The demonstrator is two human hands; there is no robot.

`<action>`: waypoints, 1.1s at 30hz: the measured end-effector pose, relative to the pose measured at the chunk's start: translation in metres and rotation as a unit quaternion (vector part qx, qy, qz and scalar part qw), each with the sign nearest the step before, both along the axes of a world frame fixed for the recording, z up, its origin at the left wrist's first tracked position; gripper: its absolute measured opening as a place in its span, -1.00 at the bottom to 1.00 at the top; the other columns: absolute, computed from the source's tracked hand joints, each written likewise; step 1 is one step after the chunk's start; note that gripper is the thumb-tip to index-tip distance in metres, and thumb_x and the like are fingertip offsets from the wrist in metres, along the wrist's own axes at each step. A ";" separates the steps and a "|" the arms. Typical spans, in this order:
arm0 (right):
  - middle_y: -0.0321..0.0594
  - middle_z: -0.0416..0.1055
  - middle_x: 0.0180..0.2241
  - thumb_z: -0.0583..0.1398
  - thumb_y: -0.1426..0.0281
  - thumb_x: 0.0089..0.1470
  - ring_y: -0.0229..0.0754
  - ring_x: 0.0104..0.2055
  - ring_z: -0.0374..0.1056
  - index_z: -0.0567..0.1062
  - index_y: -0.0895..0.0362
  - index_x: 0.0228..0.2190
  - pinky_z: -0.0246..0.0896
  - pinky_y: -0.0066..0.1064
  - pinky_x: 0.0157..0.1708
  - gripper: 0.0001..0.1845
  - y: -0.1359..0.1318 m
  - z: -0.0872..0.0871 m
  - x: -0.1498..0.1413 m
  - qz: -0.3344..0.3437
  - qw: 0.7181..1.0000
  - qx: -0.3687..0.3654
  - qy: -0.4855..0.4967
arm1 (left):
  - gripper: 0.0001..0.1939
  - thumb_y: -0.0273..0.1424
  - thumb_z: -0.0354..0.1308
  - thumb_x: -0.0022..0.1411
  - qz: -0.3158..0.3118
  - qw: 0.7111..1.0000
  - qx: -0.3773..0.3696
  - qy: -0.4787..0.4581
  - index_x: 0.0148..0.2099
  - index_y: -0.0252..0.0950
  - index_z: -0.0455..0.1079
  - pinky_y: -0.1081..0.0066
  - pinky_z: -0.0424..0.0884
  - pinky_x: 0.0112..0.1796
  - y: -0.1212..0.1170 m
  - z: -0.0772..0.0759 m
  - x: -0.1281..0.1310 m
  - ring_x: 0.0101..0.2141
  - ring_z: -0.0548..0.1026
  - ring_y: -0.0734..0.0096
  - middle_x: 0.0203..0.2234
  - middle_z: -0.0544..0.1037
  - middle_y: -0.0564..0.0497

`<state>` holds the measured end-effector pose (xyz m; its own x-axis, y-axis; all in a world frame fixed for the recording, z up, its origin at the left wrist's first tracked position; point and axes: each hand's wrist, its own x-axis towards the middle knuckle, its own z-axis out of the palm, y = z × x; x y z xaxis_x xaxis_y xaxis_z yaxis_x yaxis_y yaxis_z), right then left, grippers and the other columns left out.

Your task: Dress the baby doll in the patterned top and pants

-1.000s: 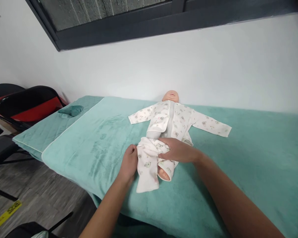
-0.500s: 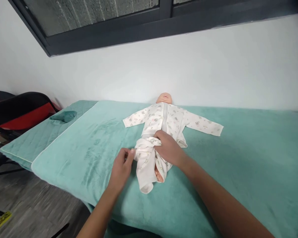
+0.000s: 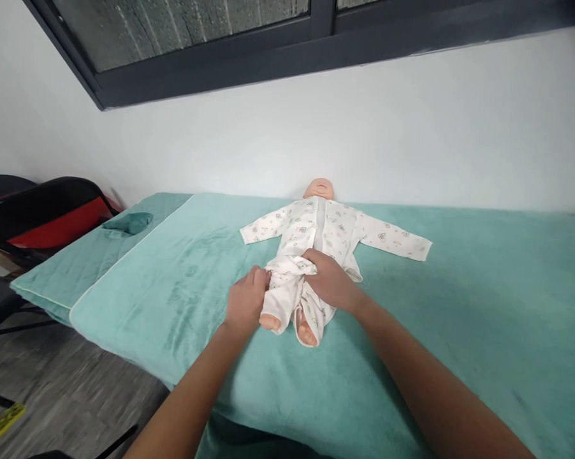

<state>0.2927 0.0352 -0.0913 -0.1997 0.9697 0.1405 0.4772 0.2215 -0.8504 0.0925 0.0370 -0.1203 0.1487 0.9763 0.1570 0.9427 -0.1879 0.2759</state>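
A baby doll (image 3: 319, 189) lies on its back with its head toward the wall. It wears a white patterned baby jacket (image 3: 298, 231) with long sleeves spread to both sides. White patterned baby pants (image 3: 278, 299) cover its legs, and both feet poke out at the cuffs. My left hand (image 3: 247, 298) is closed on the pants at the left side of the waist. Bunched waist fabric is also gripped by my right hand (image 3: 333, 280), near the middle front.
A green plush cover (image 3: 483, 306) lies under the doll, over a padded bed with a face hole (image 3: 129, 223) at its left end. Black and red chairs (image 3: 53, 220) stand at the left. Behind are a white wall (image 3: 268, 140) and a dark window frame (image 3: 196, 73).
My left hand has moved up and closed on the pants' waist. The left pant leg has been drawn up, and the foot now shows at its cuff. My right hand keeps its grip.
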 end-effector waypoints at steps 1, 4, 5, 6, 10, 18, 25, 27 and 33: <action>-0.25 0.39 -0.26 0.06 0.45 0.06 -0.12 -0.18 0.31 0.35 0.08 -0.35 0.15 -0.32 -0.20 -0.91 0.000 0.000 0.000 0.009 1.000 0.008 -0.002 | -0.83 -0.30 -0.05 0.34 0.000 1.000 0.004 0.007 -0.31 -0.20 0.21 0.37 0.03 -0.41 0.002 0.001 0.001 -0.38 0.39 0.26 -0.41 0.40 -0.02; -0.23 0.41 -0.20 0.09 0.40 0.10 -0.11 -0.14 0.32 0.39 0.09 -0.28 0.16 -0.29 -0.15 -0.88 -0.003 0.005 0.003 0.047 0.998 0.027 -0.030 | -0.86 -0.33 -0.03 0.32 0.002 0.999 0.000 -0.040 -0.32 -0.21 0.24 0.38 0.11 -0.38 0.002 0.000 0.000 -0.35 0.40 0.28 -0.38 0.43 -0.01; -0.22 0.41 -0.18 0.12 0.36 0.11 -0.11 -0.13 0.33 0.40 0.08 -0.24 0.17 -0.29 -0.14 -0.86 -0.004 0.009 0.006 0.062 0.997 0.026 -0.036 | -0.86 -0.34 -0.02 0.31 -0.001 0.996 -0.005 -0.087 -0.32 -0.21 0.25 0.39 0.14 -0.36 0.001 -0.002 -0.001 -0.36 0.40 0.30 -0.39 0.44 0.00; -0.23 0.42 -0.16 0.15 0.30 0.11 -0.11 -0.12 0.33 0.40 0.08 -0.22 0.18 -0.29 -0.13 -0.82 -0.005 0.012 0.009 0.077 0.996 0.020 -0.034 | -0.86 -0.33 -0.01 0.30 -0.003 0.988 -0.010 -0.152 -0.32 -0.21 0.27 0.39 0.18 -0.34 0.001 -0.003 -0.004 -0.36 0.41 0.31 -0.40 0.45 0.02; -0.25 0.44 -0.24 0.12 0.12 0.18 -0.15 -0.19 0.36 0.41 0.06 -0.26 0.22 -0.33 -0.20 -0.73 -0.003 0.024 0.025 0.018 0.999 0.047 0.014 | -0.85 -0.25 0.07 0.23 0.022 0.904 -0.005 -0.427 -0.25 -0.22 0.34 0.40 0.31 -0.22 0.013 0.002 -0.010 -0.29 0.44 0.33 -0.36 0.49 0.03; -0.02 0.32 -0.22 0.13 0.19 0.18 0.02 -0.24 0.30 0.29 0.11 -0.29 0.08 -0.29 -0.40 -0.76 0.005 -0.002 0.019 -0.204 0.918 0.101 -0.325 | -0.56 -0.41 0.31 -0.03 -0.113 0.948 -0.054 -0.292 -0.05 -0.21 0.37 0.27 0.29 -0.02 0.051 0.043 0.044 0.01 0.37 0.16 -0.01 0.41 -0.07; -0.13 0.34 -0.39 -0.03 0.38 0.24 -0.04 -0.33 0.34 0.21 0.07 -0.42 0.14 -0.28 -0.35 -0.83 0.010 0.001 0.022 -0.187 0.947 0.090 -0.244 | -0.89 -0.39 0.08 0.23 -0.135 0.990 0.039 -0.015 -0.17 -0.23 0.31 0.33 0.29 -0.25 0.053 0.048 0.069 -0.14 0.37 0.19 -0.10 0.39 -0.11; -0.23 0.32 -0.45 0.00 0.28 0.23 -0.10 -0.40 0.37 0.21 0.05 -0.44 0.20 -0.31 -0.41 -0.80 0.013 0.010 0.035 -0.200 0.973 0.030 -0.111 | -0.88 -0.33 -0.03 0.31 -0.098 0.990 0.050 -0.084 -0.26 -0.23 0.28 0.32 0.28 -0.27 0.058 0.047 0.063 -0.26 0.39 0.25 -0.27 0.42 -0.06; -0.20 0.40 -0.41 0.12 0.16 0.08 -0.10 -0.34 0.41 0.30 0.06 -0.47 0.35 -0.31 -0.47 -0.75 0.007 0.022 0.131 -0.264 0.954 -0.047 0.134 | -0.85 -0.27 0.04 0.19 0.128 0.853 -0.011 -0.505 -0.33 -0.25 0.26 0.37 0.35 -0.38 0.088 0.031 0.024 -0.43 0.39 0.37 -0.46 0.39 0.05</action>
